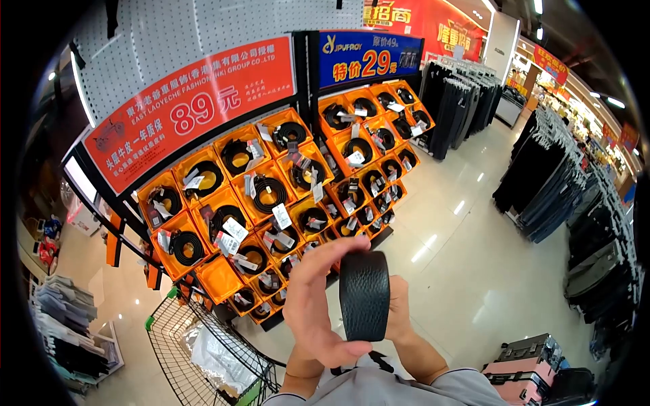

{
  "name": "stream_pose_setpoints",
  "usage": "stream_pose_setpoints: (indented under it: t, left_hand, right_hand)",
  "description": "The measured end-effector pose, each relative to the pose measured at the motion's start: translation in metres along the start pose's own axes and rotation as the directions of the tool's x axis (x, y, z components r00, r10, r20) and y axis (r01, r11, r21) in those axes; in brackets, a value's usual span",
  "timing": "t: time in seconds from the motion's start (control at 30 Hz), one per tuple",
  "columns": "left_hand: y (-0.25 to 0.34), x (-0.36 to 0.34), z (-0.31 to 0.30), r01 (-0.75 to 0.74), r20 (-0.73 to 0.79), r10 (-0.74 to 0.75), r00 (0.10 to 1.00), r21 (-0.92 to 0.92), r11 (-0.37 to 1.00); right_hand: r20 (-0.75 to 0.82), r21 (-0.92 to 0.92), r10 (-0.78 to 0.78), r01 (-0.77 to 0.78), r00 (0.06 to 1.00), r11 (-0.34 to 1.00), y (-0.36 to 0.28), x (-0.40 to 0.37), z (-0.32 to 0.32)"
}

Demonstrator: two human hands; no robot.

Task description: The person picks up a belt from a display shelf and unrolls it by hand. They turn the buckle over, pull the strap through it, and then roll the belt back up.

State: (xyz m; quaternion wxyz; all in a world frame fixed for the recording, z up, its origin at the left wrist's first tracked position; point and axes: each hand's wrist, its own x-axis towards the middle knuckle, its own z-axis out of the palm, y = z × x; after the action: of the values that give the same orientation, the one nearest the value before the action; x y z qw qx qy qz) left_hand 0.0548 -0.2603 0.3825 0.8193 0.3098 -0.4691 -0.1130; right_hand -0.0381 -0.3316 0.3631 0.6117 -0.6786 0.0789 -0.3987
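A coiled black leather belt (365, 296) with a grained surface is held up in front of my body, its broad outer face toward me. My left hand (313, 301) is closed around its left side, fingers over the top and thumb under the bottom. From the right, my right hand (399, 308) grips the coil; most of its fingers are hidden behind the belt. Beyond my hands stands a sloped rack of orange boxes (220, 278), many holding coiled dark belts (269, 194) with white tags.
A wire shopping cart (169, 333) with clear plastic packaging (215, 357) stands at lower left. Price signs (196, 111) top the rack. Trousers (542, 183) hang at right, suitcases (525, 379) stand at lower right, and folded clothes (64, 304) are at far left.
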Motion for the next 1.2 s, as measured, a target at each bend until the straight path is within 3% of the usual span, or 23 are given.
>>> stream_pose_setpoints:
  t: [0.07, 0.17, 0.33, 0.43, 0.5, 0.6, 0.67, 0.73, 0.8, 0.87, 1.07, 1.2]
  left_hand:
    - [-0.001, 0.006, -0.016, 0.072, -0.032, -0.073, 0.997, -0.038, 0.997]
    - [-0.016, 0.012, -0.043, -0.070, 0.018, 0.071, 0.997, -0.041, 0.997]
    - [-0.015, 0.015, -0.058, -0.076, 0.013, 0.077, 0.997, -0.028, 0.997]
    - [-0.014, 0.015, -0.063, -0.069, -0.004, 0.069, 0.998, -0.008, 0.998]
    - [-0.011, 0.014, -0.067, -0.070, -0.008, 0.070, 0.998, 0.023, 0.997]
    - [-0.007, 0.009, -0.077, -0.108, -0.037, 0.114, 0.993, 0.133, 0.985]
    - [-0.008, 0.006, -0.090, -0.258, 0.052, 0.255, 0.966, 0.304, 0.917]
    - [0.003, 0.006, -0.092, -0.275, 0.020, 0.285, 0.958, 0.341, 0.899]
    - [0.011, 0.007, -0.097, -0.371, 0.133, 0.348, 0.928, 0.422, 0.827]
    - [0.018, 0.009, -0.099, -0.396, 0.132, 0.379, 0.916, 0.447, 0.802]
    - [0.030, 0.002, -0.113, -0.355, 0.180, 0.320, 0.930, 0.665, 0.657]
    - [0.036, 0.007, -0.118, -0.302, 0.194, 0.233, 0.953, 0.690, 0.657]
  right_hand:
    - [-0.002, -0.016, 0.010, -0.010, 1.000, 1.000, 0.010, 0.007, 0.010]
    - [-0.014, -0.040, 0.052, -0.052, 0.999, 0.998, 0.015, 0.012, 0.025]
    - [-0.014, -0.050, 0.103, -0.104, 0.995, 0.993, 0.020, 0.010, 0.036]
    - [0.061, 0.014, 0.197, -0.198, 0.979, 0.980, 0.017, 0.012, 0.038]
    - [0.080, 0.242, 0.168, -0.182, 0.983, 0.953, 0.014, 0.013, 0.045]
    - [0.180, 0.351, 0.156, -0.211, 0.971, 0.912, 0.023, 0.010, 0.048]
    - [0.215, 0.341, 0.168, -0.235, 0.962, 0.910, 0.024, 0.012, 0.051]
    - [0.289, 0.290, 0.085, -0.172, 0.953, 0.942, 0.030, 0.012, 0.053]
    - [0.320, 0.311, 0.081, -0.185, 0.944, 0.932, 0.029, 0.013, 0.055]
    - [0.357, 0.345, 0.043, -0.174, 0.933, 0.922, 0.029, 0.016, 0.057]
    - [0.424, 0.390, 0.106, -0.287, 0.899, 0.875, 0.040, 0.021, 0.059]
    - [0.488, 0.307, 0.150, -0.331, 0.860, 0.892, 0.043, 0.025, 0.055]
